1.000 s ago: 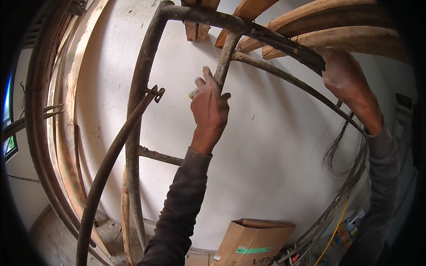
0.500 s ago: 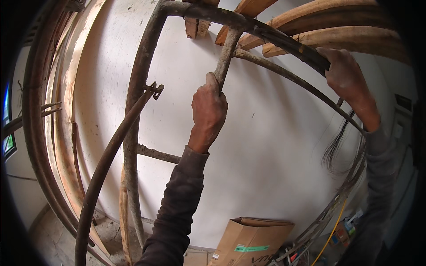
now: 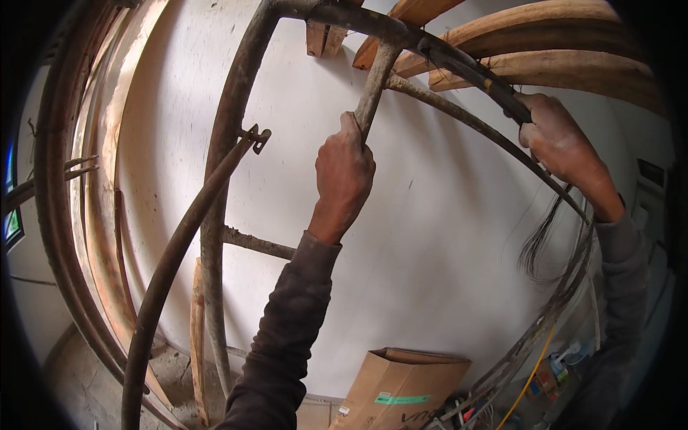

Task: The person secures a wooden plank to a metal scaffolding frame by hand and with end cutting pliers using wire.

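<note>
A dirty metal scaffold frame (image 3: 240, 86) stands tall in front of me, made of worn, mortar-crusted tubes. My left hand (image 3: 345, 179) is closed round its short inner upright tube, just below the joint with the top bar. At the upper right, my right hand (image 3: 566, 140) grips the dark top bar, its fingers partly hidden behind the tube. A loose-ended brown pipe (image 3: 175, 244) with a small metal clip at its tip crosses in front of the frame's left leg.
Wooden beams (image 3: 545, 72) jut out overhead at the upper right. Long boards (image 3: 100, 179) and more pipes lean at the left. Below stands a flattened cardboard box (image 3: 401, 387) against the white wall (image 3: 444, 236). Black wires (image 3: 541, 247), a yellow cable (image 3: 529, 380) and clutter lie lower right.
The scaffold frame's top has shifted slightly right and downward in view. Both hands keep their hold and move with it, the right one dropping more.
</note>
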Tool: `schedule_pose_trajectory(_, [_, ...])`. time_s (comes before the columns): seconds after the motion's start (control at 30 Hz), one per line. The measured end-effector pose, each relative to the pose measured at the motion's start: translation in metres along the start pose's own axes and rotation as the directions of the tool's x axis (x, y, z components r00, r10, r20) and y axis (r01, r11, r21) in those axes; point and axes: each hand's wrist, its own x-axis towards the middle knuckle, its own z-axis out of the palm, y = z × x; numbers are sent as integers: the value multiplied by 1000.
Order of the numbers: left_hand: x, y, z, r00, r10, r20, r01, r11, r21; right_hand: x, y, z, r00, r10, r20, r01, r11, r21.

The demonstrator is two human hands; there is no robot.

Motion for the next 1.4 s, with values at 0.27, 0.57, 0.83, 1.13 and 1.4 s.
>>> schedule_pose_trajectory(0.27, [0, 2, -2, 999, -23, 22, 24, 1000, -14, -9, -15, 12, 937, 182, 298, -343, 633, 694])
schedule_pose_trajectory(0.57, [-1, 1, 1, 1000, 4, -29, -4, 1000, 9, -15, -9, 57, 915, -66, 397, -388, 114, 914])
schedule_pose_trajectory(0.83, [-1, 8, -2, 997, -78, 13, 78, 996, 47, -15, -23, 109, 928, -256, 270, -351, -360, 864])
schedule_pose_trajectory(1.13, [-1, 12, -2, 995, -101, 9, 100, 992, 81, -8, -41, 141, 926, -363, 107, -331, -637, 696])
schedule_pose_trajectory(1.4, [-1, 12, -4, 996, -88, 15, 87, 995, 57, -3, -51, 155, 882, -465, -74, -335, -729, 597])
